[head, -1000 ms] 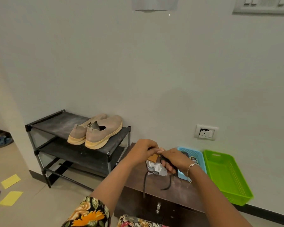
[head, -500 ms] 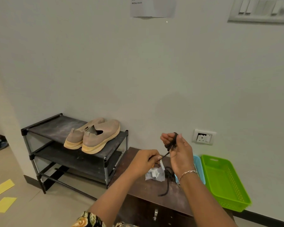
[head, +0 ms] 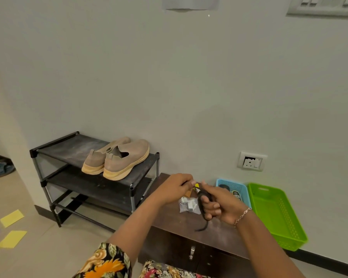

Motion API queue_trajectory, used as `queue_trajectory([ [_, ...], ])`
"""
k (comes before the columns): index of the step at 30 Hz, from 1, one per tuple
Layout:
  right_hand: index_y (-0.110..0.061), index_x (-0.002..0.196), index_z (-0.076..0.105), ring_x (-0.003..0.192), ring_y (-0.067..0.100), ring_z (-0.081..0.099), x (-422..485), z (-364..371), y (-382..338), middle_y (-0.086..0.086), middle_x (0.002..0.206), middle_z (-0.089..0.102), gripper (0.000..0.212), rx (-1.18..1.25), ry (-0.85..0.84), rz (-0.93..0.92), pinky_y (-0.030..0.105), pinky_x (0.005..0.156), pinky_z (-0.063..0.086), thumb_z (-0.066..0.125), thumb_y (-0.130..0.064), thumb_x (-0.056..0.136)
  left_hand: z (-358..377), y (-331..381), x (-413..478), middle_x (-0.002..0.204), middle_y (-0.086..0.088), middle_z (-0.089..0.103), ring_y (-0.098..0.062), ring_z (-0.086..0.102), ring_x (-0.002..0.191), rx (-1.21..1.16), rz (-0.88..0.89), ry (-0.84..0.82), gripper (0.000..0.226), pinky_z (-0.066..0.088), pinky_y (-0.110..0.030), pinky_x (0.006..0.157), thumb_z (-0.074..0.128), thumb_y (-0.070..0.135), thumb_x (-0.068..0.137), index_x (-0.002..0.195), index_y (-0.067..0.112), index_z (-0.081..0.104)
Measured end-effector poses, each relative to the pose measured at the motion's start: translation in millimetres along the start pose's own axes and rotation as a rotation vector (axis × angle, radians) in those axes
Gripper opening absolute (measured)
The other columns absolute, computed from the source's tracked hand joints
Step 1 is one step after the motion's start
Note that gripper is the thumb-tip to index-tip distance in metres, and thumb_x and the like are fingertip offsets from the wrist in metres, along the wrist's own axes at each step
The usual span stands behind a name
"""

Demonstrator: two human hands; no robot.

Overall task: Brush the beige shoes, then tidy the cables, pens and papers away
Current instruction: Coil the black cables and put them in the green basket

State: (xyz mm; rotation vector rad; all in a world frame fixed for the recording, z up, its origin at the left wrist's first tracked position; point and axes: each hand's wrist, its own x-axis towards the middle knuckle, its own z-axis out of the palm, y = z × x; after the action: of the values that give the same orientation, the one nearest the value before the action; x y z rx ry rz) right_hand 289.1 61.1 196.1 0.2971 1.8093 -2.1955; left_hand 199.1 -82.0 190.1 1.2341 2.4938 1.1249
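Here, cable coiled in right hand

Shoes: matt beige knit-looking cloth uppers, smoother pale yellow rubbery soles. Rack, left of centre: black metal-looking tubes with plastic-looking corner joints; shelves of dark matt cloth, dusty and scuffed. Cabinet top, lower centre: dark brown wood-look surface, low sheen; a shiny metal handle on its front. Cable: black, matt, rubbery. Small bag on the cabinet: clear, crinkled glossy plastic. Baskets at right: green basket and blue basket, both perforated moulded plastic, slightly glossy. Wall socket: smooth white plastic. Yellow papers, lower left: flat matt paper. Floor: smooth beige tile, faint sheen. Sleeve: printed floral cloth. Bracelet: thin shiny metal chain.
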Motion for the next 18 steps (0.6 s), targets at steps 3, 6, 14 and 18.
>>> queue_trajectory([
  [3, -0.013, 0.046, 0.049, 0.024, 0.007, 0.029, 0.2, 1.3, -6.1, -0.005, 0.030, 0.030, 0.042, 0.475, -0.074, -0.082, 0.019, 0.039, 0.041, 0.049, -0.037, 0.081, 5.6, -1.6, -2.0, 0.059, 0.006, 0.041, -0.004, 0.037, 0.056, -0.071, -0.027, 0.032, 0.036, 0.028, -0.022, 0.056, 0.041, 0.021, 0.099, 0.063, 0.026, 0.041],
  [6, -0.010, 0.051, 0.058, 0.033, 0.011, 0.043, 7.4, 9.7, -9.7, -0.001, 0.040, 0.042, 0.037, 0.733, -0.006, -0.284, 0.024, 0.050, 0.053, 0.052, -0.033, 0.079, 12.8, 1.0, -3.2, 0.064, 0.005, 0.048, -0.007, 0.044, 0.061, -0.114, -0.050, 0.032, 0.031, 0.033, -0.019, 0.058, 0.041, 0.022, 0.098, 0.068, 0.020, 0.049],
  [14, -0.006, 0.079, 0.058, 0.063, 0.012, 0.067, 22.4, 3.1, -2.8, 0.006, 0.068, 0.068, 0.034, 0.046, 0.485, -0.677, 0.016, 0.061, 0.053, 0.034, -0.019, 0.100, 22.3, 0.0, -9.9, 0.063, 0.006, 0.045, -0.003, 0.040, 0.056, -0.014, -0.020, -0.048, 0.026, 0.033, -0.007, 0.054, 0.043, 0.018, 0.098, 0.079, 0.010, 0.058],
  [18, -0.012, 0.075, 0.056, 0.071, 0.019, 0.061, 19.7, -3.1, 9.5, 0.007, 0.073, 0.064, 0.038, -0.908, 0.589, -0.483, 0.024, 0.065, 0.042, 0.033, -0.029, 0.100, 16.1, 6.8, -8.5, 0.066, 0.009, 0.050, 0.000, 0.043, 0.057, -0.015, 0.012, -0.016, 0.024, 0.034, -0.008, 0.055, 0.044, 0.018, 0.097, 0.082, 0.007, 0.059],
])
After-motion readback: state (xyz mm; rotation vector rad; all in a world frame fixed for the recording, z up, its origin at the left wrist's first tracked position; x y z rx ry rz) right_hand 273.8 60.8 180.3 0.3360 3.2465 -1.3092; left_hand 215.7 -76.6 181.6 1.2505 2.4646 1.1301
